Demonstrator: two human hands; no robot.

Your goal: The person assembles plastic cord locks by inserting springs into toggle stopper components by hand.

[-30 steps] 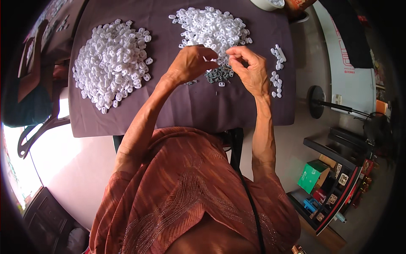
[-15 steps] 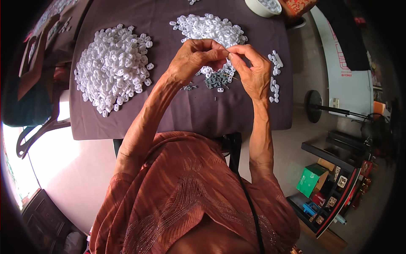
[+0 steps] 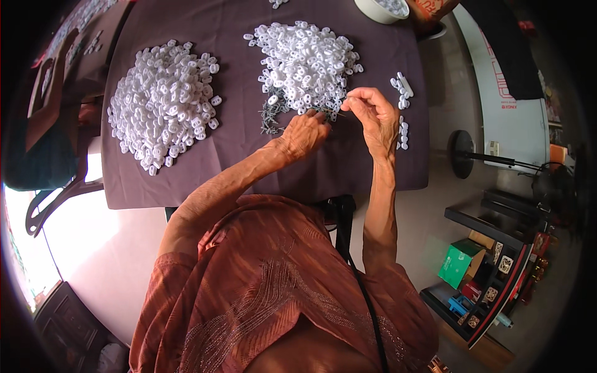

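My left hand (image 3: 305,133) reaches down at the near edge of a heap of small white plastic pieces (image 3: 305,68), many with two holes. Its fingers are bent downward beside small dark grey nail-like pins (image 3: 268,118); the fingertips are hidden, so what they grip is not visible. To its right, my right hand (image 3: 376,118) is raised a little, thumb and forefinger closed in a pinch. Something thin sticks out near that pinch, too small to name. A larger heap of the same white pieces (image 3: 161,102) lies at the left of the dark cloth-covered table (image 3: 236,168).
Several white pieces (image 3: 403,93) lie in a column by the table's right edge. At the far right stands a white bowl (image 3: 388,11) filled with white pieces. Another person's arm (image 3: 50,118) shows at far left. A shelf with a green box (image 3: 457,264) is at lower right.
My hands were together in front of the middle heap and have come apart. The left moved down to the pins; the right shifted slightly lower, still pinched.
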